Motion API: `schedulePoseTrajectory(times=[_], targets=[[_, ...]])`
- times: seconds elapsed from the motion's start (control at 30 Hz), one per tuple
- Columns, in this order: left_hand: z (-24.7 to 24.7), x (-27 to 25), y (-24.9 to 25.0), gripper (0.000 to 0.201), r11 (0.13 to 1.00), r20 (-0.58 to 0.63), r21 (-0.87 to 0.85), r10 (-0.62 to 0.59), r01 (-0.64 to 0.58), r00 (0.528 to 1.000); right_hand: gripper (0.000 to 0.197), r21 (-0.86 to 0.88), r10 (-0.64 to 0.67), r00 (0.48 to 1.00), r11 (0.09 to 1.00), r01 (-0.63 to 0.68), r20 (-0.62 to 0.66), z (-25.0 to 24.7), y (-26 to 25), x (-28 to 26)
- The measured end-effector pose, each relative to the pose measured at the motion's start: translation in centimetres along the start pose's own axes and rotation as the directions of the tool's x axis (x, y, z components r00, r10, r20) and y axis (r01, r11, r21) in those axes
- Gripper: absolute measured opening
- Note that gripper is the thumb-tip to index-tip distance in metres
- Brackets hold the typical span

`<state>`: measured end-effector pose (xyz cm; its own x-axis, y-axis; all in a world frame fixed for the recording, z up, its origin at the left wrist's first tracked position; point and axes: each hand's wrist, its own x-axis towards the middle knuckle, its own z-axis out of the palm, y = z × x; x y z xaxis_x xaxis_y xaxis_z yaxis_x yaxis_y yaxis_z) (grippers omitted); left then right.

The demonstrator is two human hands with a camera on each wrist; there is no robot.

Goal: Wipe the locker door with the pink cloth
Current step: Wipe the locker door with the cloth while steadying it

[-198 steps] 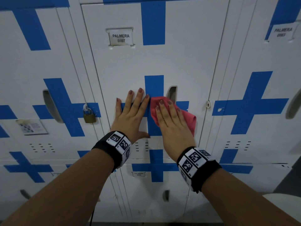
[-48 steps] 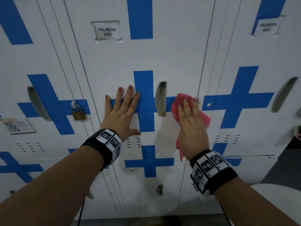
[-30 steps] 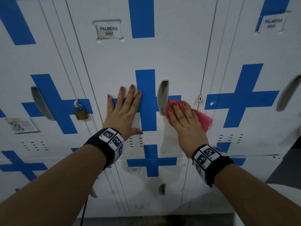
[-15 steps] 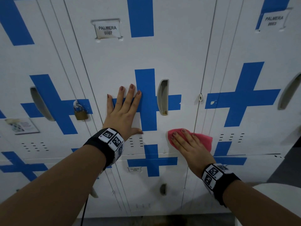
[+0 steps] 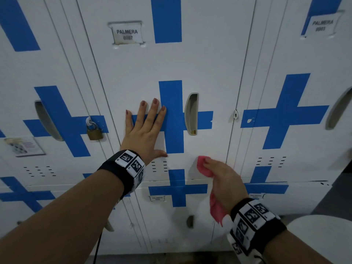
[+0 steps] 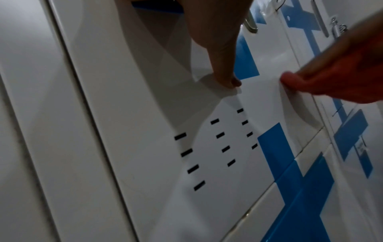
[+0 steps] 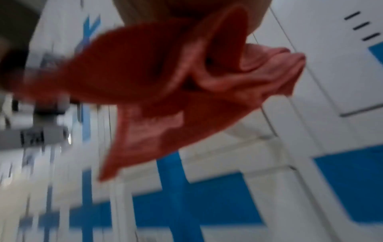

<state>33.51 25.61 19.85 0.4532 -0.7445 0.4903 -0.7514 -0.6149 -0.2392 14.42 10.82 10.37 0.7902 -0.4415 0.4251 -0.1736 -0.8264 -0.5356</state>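
Half a second ago our right hand (image 5: 224, 180) pressed the crumpled pink cloth (image 5: 204, 166) flat on the white metal locker door with blue cross stripes (image 5: 209, 69); now its fingers bunch it, one corner dangling below the wrist, so we judge the wiping nearly done. Our left hand (image 5: 146, 130) stays spread flat, left of the recessed grey handle (image 5: 191, 113). A brass padlock (image 5: 94, 130) hangs further left, obstructing nothing.

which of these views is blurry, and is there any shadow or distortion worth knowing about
Right wrist view: heavy motion blur, the cloth and lockers smeared. Left wrist view: mostly sharp, but the right hand at the edge is blurred, and the left hand casts soft shadows on the door. Head view: sharp, dim even light, locker edges bowed by the wide lens.
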Motion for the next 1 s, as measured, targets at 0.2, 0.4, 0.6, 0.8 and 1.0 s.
schedulePoseTrajectory(times=[0.2, 0.4, 0.6, 0.8, 1.0], targets=[[0.0, 0.0, 0.0, 0.142, 1.000, -0.002, -0.001, -0.006, 0.006, 1.000, 0.052, 0.487, 0.078, 0.847, 0.844, 0.225, -0.526, -5.2, -7.2, 3.6], [0.1, 0.0, 0.0, 0.141, 1.000, -0.005, 0.002, -0.001, 0.001, 1.000, 0.067, -0.115, -0.233, 0.888, 0.972, 0.204, -0.398, -5.5, -8.6, 8.4], [0.2, 0.0, -0.1, 0.141, 1.000, -0.020, 0.014, 0.000, 0.000, 1.000, 0.084, -0.491, -0.234, 0.942, 0.867, 0.090, -0.240, -2.3, -6.8, 9.7], [0.3, 0.0, -0.1, 0.143, 1.000, -0.028, 0.014, 0.003, -0.003, 1.000, 0.083, -0.493, -0.153, 0.941, 0.870, -0.016, -0.301, -1.0, -7.6, 9.4], [0.3, 0.0, -0.1, 0.143, 1.000, -0.035, 0.018, 0.003, -0.003, 0.999, 0.069, -0.479, -0.141, 0.940, 0.877, -0.027, -0.311, -0.7, -7.9, 9.1]])
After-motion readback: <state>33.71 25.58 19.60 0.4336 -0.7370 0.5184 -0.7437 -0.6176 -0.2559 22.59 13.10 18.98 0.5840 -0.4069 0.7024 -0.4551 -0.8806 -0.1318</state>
